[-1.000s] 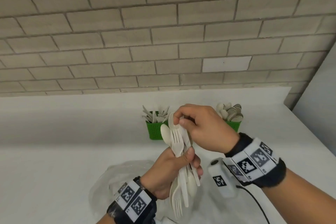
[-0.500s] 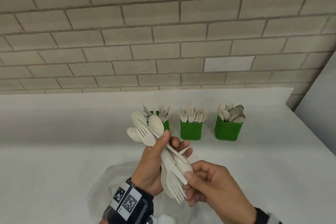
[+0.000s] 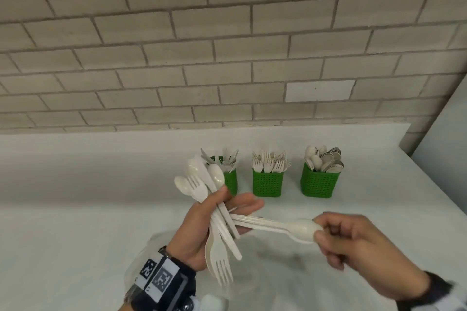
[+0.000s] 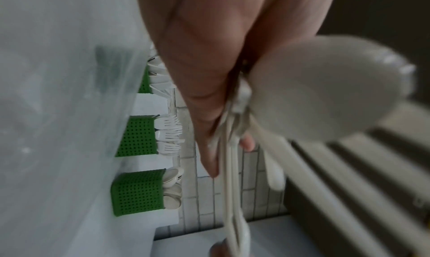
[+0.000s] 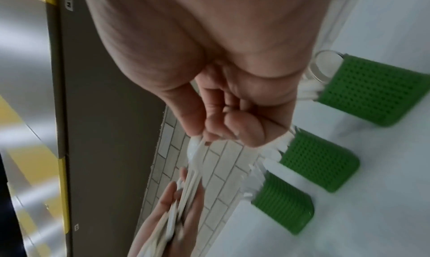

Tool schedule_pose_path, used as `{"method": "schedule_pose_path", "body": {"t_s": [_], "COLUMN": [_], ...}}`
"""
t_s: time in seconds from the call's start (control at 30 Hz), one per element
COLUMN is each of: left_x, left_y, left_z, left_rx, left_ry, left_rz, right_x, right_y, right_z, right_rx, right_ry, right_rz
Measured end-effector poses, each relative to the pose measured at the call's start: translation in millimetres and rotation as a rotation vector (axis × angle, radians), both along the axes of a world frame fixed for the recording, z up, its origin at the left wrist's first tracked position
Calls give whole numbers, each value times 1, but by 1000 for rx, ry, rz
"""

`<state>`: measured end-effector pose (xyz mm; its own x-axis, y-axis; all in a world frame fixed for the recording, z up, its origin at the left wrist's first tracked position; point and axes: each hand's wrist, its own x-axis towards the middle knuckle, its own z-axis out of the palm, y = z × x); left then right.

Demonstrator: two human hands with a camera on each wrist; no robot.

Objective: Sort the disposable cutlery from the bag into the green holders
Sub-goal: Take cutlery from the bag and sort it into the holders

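A bundle of cutlery is clasped by the left hand; spoons are pinched at their bowls by the right hand's curled fingers.

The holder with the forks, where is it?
In the head view the fork holder stands mid-row on the white counter, between the knife holder and spoon holder.

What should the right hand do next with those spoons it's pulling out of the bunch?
Probably draw the spoons clear and carry them to the right-hand green holder, which already holds spoons. The right hand pinches their bowls, while their handles sit in the left hand bundle.
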<state>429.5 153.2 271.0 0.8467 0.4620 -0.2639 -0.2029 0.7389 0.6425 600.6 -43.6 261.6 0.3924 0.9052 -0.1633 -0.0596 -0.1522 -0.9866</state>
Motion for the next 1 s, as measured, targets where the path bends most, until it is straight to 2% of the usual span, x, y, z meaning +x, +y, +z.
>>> {"method": "schedule_pose_path", "body": {"t_s": [0.1,0.2,0.3,0.4,0.5,0.57,0.63,0.73,0.8,0.87,0.93,1.0], "left_x": [0,1,5,11,19,22,22,21,22,23,27,30], "left_y": [-2,-1,-6,-17,-31,-34,-33,-31,-29,-24,-22,-23], "left_z": [-4,-8,-5,-8,-13,-17,-21,-23,-23,-22,-21,-18], "left_rx": [125,248,374,419,321,200,163,158,138,86,51,43], "left_ry": [55,88,73,55,18,-4,-4,-24,-62,-104,-122,-132], "left_rz": [-228,-373,-450,-465,-370,-294,-256,-164,-43,105,226,285], "right_x": [23,38,42,36,19,13,9,-9,-28,-47,-60,-67], "right_y": [13,32,56,80,98,103,104,87,64,44,34,32], "right_z": [25,52,70,74,66,60,51,38,29,20,8,-6], "right_rx": [-30,-102,-116,-136,-177,-146,-94,39,134,47,-133,-182], "right_ry": [-91,-186,-214,-208,-272,-262,-289,-562,-637,-567,-401,-196], "right_rz": [24,100,155,224,215,144,65,-125,-245,-152,44,130]}}
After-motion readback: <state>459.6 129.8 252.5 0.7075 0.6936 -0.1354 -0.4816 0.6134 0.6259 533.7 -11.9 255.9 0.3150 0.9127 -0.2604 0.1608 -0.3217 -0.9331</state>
